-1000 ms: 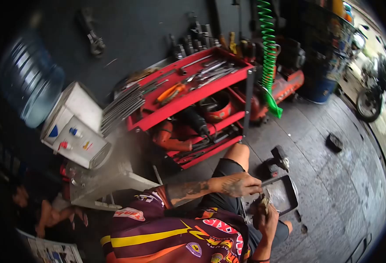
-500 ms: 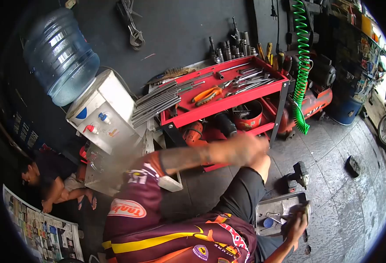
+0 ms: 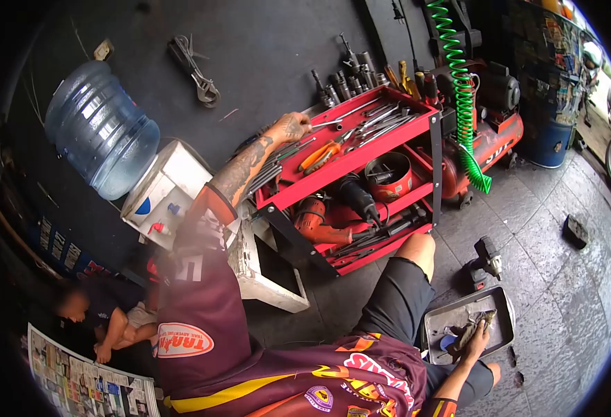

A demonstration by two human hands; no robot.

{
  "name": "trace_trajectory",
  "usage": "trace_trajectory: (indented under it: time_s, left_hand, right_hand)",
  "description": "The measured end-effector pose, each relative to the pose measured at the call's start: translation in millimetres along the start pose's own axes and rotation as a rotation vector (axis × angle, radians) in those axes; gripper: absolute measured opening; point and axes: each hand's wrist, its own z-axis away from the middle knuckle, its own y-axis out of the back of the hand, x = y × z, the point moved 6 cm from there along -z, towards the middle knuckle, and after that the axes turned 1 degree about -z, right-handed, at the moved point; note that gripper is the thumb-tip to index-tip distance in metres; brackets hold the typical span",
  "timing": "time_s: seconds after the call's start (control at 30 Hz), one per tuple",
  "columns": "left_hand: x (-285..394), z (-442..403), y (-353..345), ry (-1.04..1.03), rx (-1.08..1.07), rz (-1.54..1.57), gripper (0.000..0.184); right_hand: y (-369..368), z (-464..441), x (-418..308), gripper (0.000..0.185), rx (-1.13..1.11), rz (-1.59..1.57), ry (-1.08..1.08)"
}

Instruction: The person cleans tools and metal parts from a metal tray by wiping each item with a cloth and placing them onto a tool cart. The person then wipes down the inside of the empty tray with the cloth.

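Note:
My left hand (image 3: 293, 128) reaches over the upper tray of the red tool cart (image 3: 350, 170). Its fingers are closed on a slim metal tool (image 3: 324, 125), whose exact kind is too small to tell. Close by lie a socket (image 3: 338, 126), orange-handled pliers (image 3: 320, 158) and several wrenches (image 3: 387, 119). At the lower right, my right hand (image 3: 478, 340) grips a crumpled, dirty rag (image 3: 473, 326) over a metal tray (image 3: 505, 323) on the floor. A small blue cup (image 3: 448, 342) sits in that tray, beside the rag.
An impact wrench (image 3: 489, 256) stands on the floor beyond the tray. A green coiled hose (image 3: 461, 90) hangs before a red compressor (image 3: 489, 156). At left are a water dispenser (image 3: 173, 177) and another person (image 3: 114, 320), seated. A dark block (image 3: 575, 231) lies at right.
My left hand has swung from above my knee up to the cart's upper tray. My right hand has lowered over the floor tray. The view has shifted.

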Motion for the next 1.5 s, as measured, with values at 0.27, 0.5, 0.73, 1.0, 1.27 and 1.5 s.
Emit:
trace_trajectory:
  time_s: [0.27,0.5,0.73,1.0,1.27,1.5]
  left_hand:
    - [-22,18,-28,0.167,-0.109,-0.326,0.02]
    - [-28,14,-39,0.111,-0.186,-0.536,0.027]
    - [-30,9,-47,-0.091,-0.233,-0.553,0.02]
    - [45,61,57,-0.122,0.113,-0.06,0.028]
    - [128,210,70,-0.364,0.044,0.385,0.019]
    - [97,258,23,-0.106,-0.049,0.578,0.02]
  right_hand:
    - [18,-5,5,0.031,0.058,0.073,-0.011]
    - [14,-4,6,0.034,0.092,0.126,-0.044]
    - [62,-16,15,0.044,0.368,0.319,-0.055]
    - [118,1,-25,0.044,0.793,0.336,0.043]
    - [46,-51,25,0.022,-0.036,1.625,0.211]
    - [54,-46,54,0.017,-0.181,1.953,0.255]
